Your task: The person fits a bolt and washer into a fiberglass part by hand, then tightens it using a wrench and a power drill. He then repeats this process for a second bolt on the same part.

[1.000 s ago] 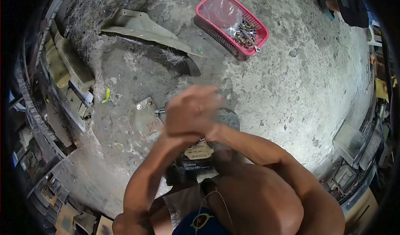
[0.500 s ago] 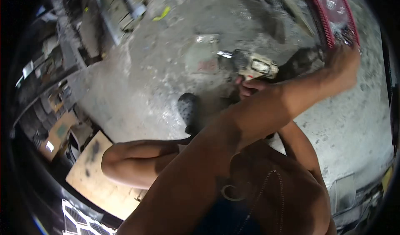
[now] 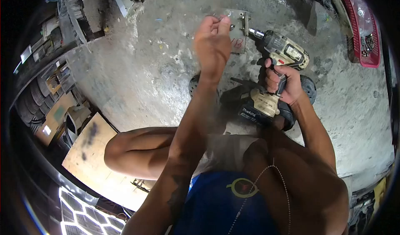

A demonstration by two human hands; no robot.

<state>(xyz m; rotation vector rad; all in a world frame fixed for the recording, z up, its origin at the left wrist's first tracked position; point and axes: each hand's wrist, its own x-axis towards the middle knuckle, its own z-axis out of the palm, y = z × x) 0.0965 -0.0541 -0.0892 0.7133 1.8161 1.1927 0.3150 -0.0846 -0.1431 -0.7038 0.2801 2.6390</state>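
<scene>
My right hand (image 3: 287,82) is wrapped around the handle of a cream-and-black Makita cordless impact wrench (image 3: 287,49). Its silver socket (image 3: 256,33) points left, at the upright edge of a metal plate (image 3: 238,46) with red marking, lying on the floor. Over this plate, my left hand (image 3: 213,37) is closed, thumb against fingers. Whatever sits in that pinch is too small and hidden to name. A small dark metal piece (image 3: 232,27) shows just right of the fingers.
A pink basket (image 3: 369,64) with a clear plastic bag and small metal hardware stands at the upper right. Stacked metal and wooden scraps (image 3: 87,14) line the left. A wooden board (image 3: 89,151) lies beside my bent leg. Sandals (image 3: 308,89) are near the wrench.
My left hand has swung from the pink basket at the right back to the metal plate. The right hand still holds the impact wrench, now in fuller view.
</scene>
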